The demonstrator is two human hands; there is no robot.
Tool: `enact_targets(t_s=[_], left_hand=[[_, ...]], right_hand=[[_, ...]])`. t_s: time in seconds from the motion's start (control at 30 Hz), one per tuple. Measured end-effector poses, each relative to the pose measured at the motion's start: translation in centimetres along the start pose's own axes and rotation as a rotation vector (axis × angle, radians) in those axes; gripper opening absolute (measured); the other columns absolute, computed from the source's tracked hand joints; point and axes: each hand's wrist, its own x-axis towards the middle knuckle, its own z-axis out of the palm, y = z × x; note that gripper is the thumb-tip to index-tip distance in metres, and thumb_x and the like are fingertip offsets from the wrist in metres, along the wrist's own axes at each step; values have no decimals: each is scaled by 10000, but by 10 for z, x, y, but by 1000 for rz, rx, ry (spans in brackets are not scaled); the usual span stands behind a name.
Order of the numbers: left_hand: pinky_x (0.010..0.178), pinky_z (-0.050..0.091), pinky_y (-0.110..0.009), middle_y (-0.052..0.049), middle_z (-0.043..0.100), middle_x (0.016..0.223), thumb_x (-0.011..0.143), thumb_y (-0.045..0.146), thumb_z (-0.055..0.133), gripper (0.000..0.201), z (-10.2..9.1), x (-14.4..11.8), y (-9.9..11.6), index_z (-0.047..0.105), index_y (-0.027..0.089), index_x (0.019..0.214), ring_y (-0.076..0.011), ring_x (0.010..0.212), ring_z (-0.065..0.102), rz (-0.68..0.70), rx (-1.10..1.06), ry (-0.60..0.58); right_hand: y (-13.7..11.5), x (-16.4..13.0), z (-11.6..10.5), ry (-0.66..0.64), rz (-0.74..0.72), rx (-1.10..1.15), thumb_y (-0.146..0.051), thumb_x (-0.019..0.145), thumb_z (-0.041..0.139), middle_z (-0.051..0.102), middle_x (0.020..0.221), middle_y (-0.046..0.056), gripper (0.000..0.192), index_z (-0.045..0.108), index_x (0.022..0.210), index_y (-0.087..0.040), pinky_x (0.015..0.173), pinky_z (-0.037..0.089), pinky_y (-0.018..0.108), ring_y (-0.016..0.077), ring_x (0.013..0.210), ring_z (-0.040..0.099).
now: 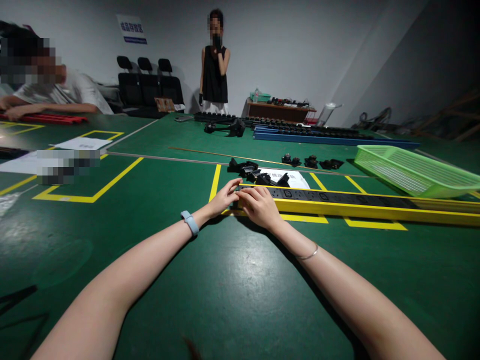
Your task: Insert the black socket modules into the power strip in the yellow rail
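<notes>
A long yellow power strip [375,214] with black socket modules [303,195] along its top channel lies across the table at the right. My right hand [260,206] lies over its left end, fingers bent and closed on the housing. From the other side, my left hand [224,197] meets that same end, its fingers drawn together against it. The fingertips of both hands nearly touch, and what is between them is hidden. Just behind the hands is a loose pile of black module parts [249,171], beside a white printed sheet [300,179].
A green plastic basket [412,177] stands behind the strip at right. Small black parts [311,161], a thin rod [210,151] and blue rails [285,134] lie farther back. One person [215,70] stands opposite; another person [71,92] leans over red rails [56,119] at left.
</notes>
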Motion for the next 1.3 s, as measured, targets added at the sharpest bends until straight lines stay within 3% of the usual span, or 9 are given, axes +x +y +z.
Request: enact_targets(t_s=[0.3,0.97,1.3], left_hand=[[1171,161,-444,-102,323,1510,765,168,551,612,-1,0,-2,410,210,1359,-265,1422,230,-14,-2,-8],[1141,244,-405,-102,405,1448,765,183,545,593,-1,1,-1,435,194,1347,-246,1368,329,6,97,3],[1095,311,-484,-130,402,1440,741,194,556,666,3,-2,5,378,162,1382,-301,1272,437,-49,95,-14]], right_hand=[[-4,0,-3,-26,28,-63,-256,853,555,572,1192,101,418,530,1270,-233,905,374,434,273,1038,485],[-5,1,-1,32,81,-75,-277,889,518,576,1182,105,225,598,1088,-208,929,388,436,273,1065,486],[3,7,-2,-60,-53,-1,-203,935,472,557,1320,82,243,562,1160,-206,1031,362,471,235,1295,428]])
